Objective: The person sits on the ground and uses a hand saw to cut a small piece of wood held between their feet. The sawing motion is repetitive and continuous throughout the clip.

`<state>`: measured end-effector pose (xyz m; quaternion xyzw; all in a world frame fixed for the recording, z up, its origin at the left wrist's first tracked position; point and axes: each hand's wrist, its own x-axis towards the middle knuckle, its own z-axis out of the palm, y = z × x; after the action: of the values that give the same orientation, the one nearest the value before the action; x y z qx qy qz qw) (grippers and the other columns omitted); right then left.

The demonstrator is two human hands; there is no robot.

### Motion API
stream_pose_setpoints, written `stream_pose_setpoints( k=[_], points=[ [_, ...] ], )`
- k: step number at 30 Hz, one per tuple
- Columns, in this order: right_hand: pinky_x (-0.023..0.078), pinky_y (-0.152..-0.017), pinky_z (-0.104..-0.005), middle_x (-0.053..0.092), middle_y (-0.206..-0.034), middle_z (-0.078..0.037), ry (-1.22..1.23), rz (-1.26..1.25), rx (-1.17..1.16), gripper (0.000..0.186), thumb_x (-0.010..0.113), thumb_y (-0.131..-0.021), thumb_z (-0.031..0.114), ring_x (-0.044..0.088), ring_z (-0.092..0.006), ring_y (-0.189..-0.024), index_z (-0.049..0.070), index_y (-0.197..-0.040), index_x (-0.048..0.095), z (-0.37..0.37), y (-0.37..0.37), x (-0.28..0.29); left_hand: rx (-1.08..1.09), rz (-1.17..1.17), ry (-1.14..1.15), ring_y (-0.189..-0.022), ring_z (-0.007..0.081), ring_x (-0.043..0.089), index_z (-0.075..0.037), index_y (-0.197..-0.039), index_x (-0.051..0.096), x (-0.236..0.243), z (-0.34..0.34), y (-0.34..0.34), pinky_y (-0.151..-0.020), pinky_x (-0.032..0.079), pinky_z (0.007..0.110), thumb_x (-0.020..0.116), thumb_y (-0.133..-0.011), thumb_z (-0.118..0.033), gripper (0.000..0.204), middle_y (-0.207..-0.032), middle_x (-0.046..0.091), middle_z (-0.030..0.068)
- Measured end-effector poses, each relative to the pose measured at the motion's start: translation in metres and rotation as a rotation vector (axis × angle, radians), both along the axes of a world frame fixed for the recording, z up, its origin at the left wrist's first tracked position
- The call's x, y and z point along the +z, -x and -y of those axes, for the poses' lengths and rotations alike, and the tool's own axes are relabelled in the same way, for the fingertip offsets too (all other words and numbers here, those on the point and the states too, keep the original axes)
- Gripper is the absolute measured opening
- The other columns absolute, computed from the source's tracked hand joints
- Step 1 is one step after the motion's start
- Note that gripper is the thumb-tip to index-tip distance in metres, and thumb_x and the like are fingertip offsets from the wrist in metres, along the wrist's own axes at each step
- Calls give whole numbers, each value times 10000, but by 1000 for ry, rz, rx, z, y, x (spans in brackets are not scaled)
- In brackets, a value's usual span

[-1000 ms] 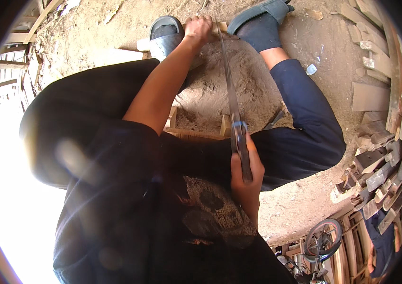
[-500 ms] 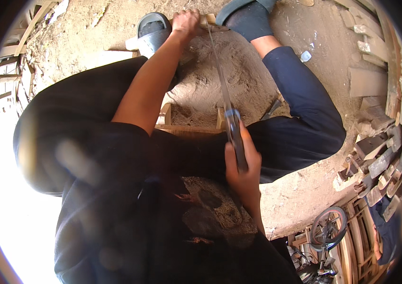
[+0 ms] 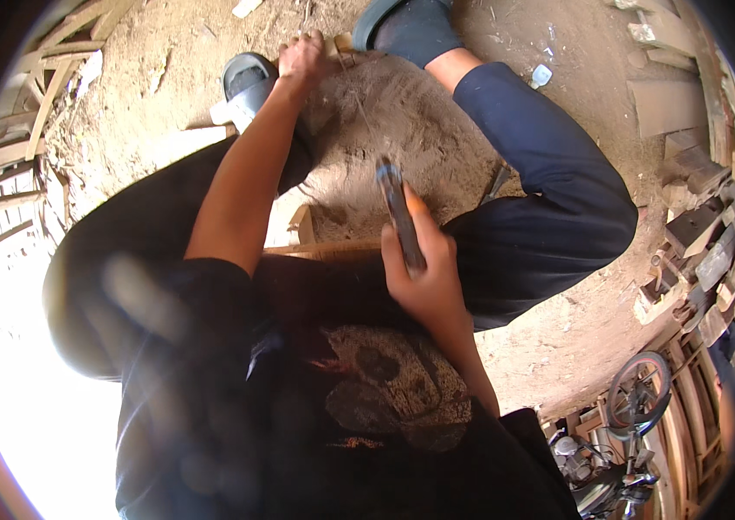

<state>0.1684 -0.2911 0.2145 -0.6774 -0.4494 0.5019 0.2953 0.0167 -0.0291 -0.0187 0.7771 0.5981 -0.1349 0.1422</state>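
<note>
One saw handle (image 3: 402,217), dark with a blue band, sits in the right hand (image 3: 424,273), fingers clamped around it; its thin blade (image 3: 359,108) runs forward over the sawdust mound (image 3: 402,139). One small wooden piece (image 3: 341,43) lies at the far end between two sandalled feet; the left hand (image 3: 301,59), arm stretched straight out, presses on it, fingers closed over its edge. Scrap wood blocks (image 3: 696,217) are heaped at right.

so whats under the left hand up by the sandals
The left hand presses on a small pale wooden piece on the sawdust-strewn ground. Most of the piece is covered by the hand, so its shape cannot be told.
</note>
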Motion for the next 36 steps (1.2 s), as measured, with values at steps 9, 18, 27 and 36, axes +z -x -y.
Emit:
stream_pose_setpoints(
  k=[9,18,27,36],
  points=[
    [486,-589,-310,609,-733,-193,-114,45,-11,524,555,-861,73,639,-281,-625,-69,-1339,396,11,2,-17,-15,-30,6,-1099,312,570,-40,-1168,490,2,-1,-2,-936,432,444,761,-687,-507,724,-1127,613,164],
    [457,-559,-244,610,-719,-151,81,-28,-55,523,549,-856,34,609,-141,-562,-70,-1344,395,14,3,12,-11,-37,19,-1100,298,567,-35,-1184,483,-1,-1,-6,-935,435,438,756,-690,-535,754,-1131,610,153],
    [462,-560,-252,599,-711,-127,155,-40,-30,485,552,-871,37,594,-127,-558,-59,-1328,421,26,2,42,9,2,-3,-1089,320,582,-36,-1152,517,4,-6,0,-924,450,453,733,-733,-445,623,-1135,614,175],
    [495,-623,-334,626,-800,-194,185,-8,-15,496,564,-871,79,638,-265,-650,-42,-1330,417,23,-2,77,-29,-50,87,-1183,315,512,-21,-1300,423,16,1,-2,-971,426,455,735,-693,-570,876,-1257,544,183]
  ],
)
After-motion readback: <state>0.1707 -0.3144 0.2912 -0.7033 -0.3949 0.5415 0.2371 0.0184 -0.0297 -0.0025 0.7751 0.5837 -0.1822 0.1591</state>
